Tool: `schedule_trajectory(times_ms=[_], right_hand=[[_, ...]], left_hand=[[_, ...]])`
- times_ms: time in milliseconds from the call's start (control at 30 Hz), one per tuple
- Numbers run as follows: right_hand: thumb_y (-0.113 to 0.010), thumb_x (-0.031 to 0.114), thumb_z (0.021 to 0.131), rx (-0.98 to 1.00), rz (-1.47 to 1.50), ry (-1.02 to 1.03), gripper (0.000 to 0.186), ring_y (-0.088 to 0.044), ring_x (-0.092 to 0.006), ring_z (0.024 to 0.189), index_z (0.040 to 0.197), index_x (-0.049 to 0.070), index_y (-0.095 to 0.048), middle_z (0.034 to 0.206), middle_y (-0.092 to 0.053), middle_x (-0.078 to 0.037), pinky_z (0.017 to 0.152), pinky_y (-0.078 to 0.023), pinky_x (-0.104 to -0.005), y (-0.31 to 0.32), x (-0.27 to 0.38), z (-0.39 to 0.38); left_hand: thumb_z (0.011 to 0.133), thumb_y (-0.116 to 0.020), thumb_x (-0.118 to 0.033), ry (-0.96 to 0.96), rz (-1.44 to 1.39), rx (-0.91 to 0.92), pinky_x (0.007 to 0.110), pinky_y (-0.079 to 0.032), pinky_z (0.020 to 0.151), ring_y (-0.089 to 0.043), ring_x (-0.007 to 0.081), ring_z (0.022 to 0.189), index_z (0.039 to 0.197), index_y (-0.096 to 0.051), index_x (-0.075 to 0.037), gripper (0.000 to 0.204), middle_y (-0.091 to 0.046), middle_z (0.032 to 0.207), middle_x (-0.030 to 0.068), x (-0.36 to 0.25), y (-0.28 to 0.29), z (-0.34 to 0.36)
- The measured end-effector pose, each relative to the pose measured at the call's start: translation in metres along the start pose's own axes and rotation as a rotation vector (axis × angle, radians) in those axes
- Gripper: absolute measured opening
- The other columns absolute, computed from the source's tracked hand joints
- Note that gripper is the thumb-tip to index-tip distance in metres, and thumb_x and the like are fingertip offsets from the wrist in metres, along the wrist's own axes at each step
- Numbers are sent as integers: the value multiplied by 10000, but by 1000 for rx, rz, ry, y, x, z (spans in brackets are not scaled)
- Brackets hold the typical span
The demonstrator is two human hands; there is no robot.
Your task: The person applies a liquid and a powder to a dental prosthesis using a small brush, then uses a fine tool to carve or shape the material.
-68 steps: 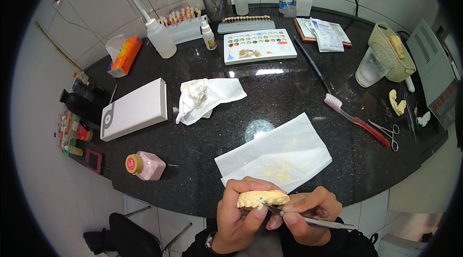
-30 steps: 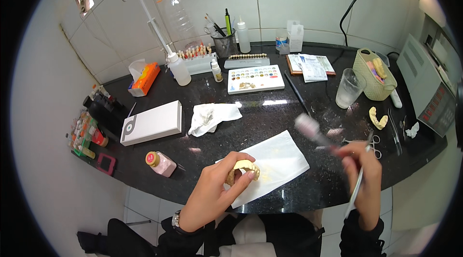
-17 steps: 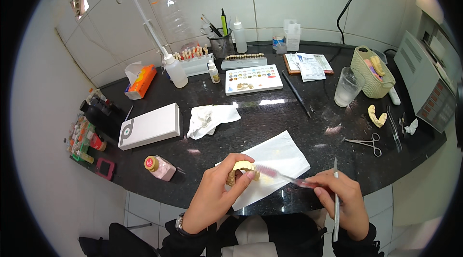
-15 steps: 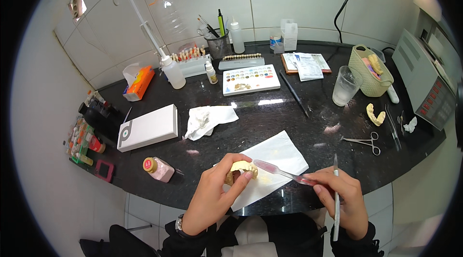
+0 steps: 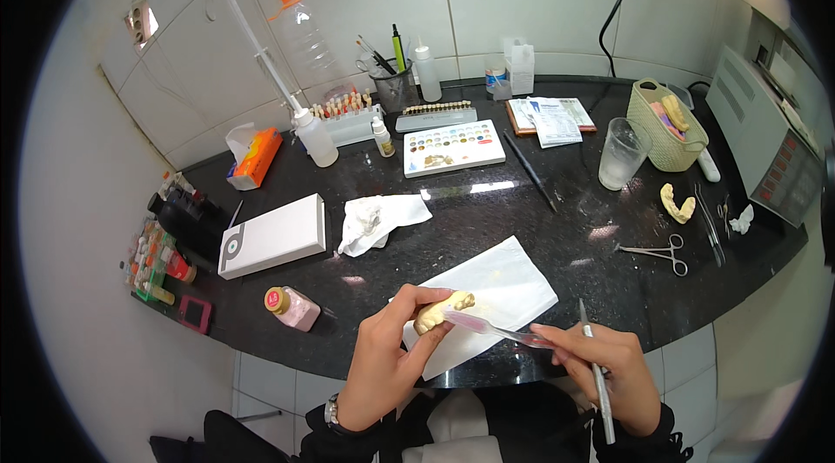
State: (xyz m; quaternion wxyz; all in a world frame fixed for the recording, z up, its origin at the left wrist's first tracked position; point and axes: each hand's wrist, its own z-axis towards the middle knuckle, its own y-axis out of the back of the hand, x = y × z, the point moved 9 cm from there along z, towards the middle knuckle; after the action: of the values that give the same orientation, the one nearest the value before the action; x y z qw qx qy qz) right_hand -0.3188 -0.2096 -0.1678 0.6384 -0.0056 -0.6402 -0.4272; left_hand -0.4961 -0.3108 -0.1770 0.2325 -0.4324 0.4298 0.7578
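Note:
My left hand (image 5: pixel 393 343) is closed round a pale yellow dental cast (image 5: pixel 445 312), thumb below and fingers above, hiding part of it. Between the thumb and fingers of my right hand (image 5: pixel 600 367) is a clear, pink-tinted tool (image 5: pixel 497 332) with a broad flat end. That end meets or overlaps the cast's right side; I cannot tell if it touches. The same hand also carries a slim silver knife (image 5: pixel 602 400), its pointed tip facing away from me. Beneath the cast lies a white paper sheet (image 5: pixel 513 276) on the black tabletop.
A pink-filled bottle (image 5: pixel 298 311) and white box (image 5: pixel 274 237) stand left, near crumpled tissue (image 5: pixel 370 219). Across the back are a colour palette (image 5: pixel 452 150) and pen holder (image 5: pixel 396 85). Locking forceps (image 5: pixel 661 253), another cast (image 5: pixel 677 205), a glass (image 5: pixel 623 154) and a basket (image 5: pixel 670 146) are right.
The cast has turned in my left hand, its arch opening no longer facing me. My right hand has shifted slightly left, bringing the pink-tinted tool's flat end to the cast.

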Motion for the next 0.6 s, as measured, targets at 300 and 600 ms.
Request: schedule_trajectory(times_ms=[300, 600], right_hand=[[-578, -94, 787, -88, 1, 14, 382, -610, -150, 653, 1132, 51, -658, 725, -618, -102, 584, -461, -238, 3, 14, -2], [-552, -87, 786, -88, 78, -28, 385, -599, -133, 678, 1139, 30, -650, 706, -616, -85, 599, -452, -241, 0, 10, -5]], left_hand=[[792, -663, -6, -109, 115, -102, 312, -489, 734, -646, 249, 880, 1075, -570, -14, 298, -666, 1003, 128, -17, 4, 1], [763, -686, 6, -188, 237, -139, 299, -477, 728, -634, 239, 900, 1056, -572, -34, 317, -665, 1058, 109, -25, 9, -5]])
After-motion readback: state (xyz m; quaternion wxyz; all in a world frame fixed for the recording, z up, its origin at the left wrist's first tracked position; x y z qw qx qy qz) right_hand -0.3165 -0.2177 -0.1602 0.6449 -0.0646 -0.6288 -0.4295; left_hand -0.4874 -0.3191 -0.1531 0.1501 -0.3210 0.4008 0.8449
